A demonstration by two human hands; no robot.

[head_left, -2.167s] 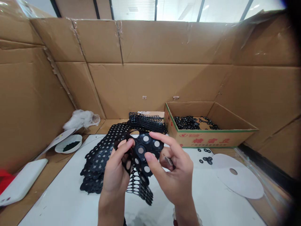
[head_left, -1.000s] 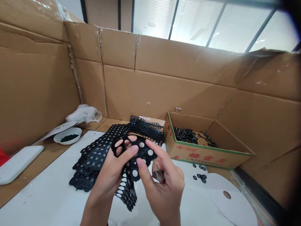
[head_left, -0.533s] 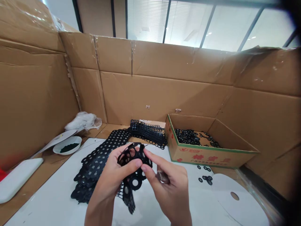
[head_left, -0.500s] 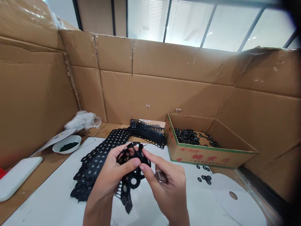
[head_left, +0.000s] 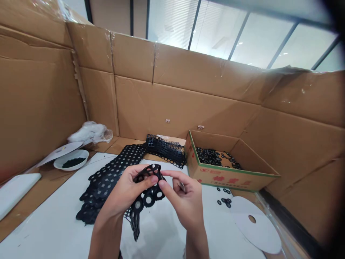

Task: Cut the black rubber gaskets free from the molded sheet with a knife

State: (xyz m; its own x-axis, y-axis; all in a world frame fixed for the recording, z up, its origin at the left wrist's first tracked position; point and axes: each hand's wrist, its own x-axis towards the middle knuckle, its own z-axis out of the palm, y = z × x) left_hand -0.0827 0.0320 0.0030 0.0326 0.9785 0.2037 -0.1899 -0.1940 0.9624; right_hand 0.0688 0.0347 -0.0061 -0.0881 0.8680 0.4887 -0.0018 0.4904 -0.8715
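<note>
A flexible black sheet of joined rings [head_left: 148, 200] is bunched up between my hands above the white table. My left hand [head_left: 124, 189] is closed around its left side, thumb on top, and a folded end hangs below. At the right edge, my right hand [head_left: 185, 196] pinches the sheet between thumb and forefinger. A small greyish object [head_left: 182, 187] sits tucked in the curled fingers of that hand; its kind is unclear. Close behind my left hand lies a stack of similar black sheets [head_left: 110, 176] with light round spots.
Black openwork mesh strips [head_left: 167, 149] lie at the back. To their right stands a cardboard box [head_left: 231, 176] holding black rings [head_left: 207, 156]. Loose rings [head_left: 226, 201] and a white disc [head_left: 256, 233] lie right. At left are a bowl [head_left: 58, 164], plastic bag [head_left: 90, 132] and white slab [head_left: 18, 190].
The view has shifted and tilted slightly. Both hands still grip the sheet, now folded closer together, with the right hand nearer the left.
</note>
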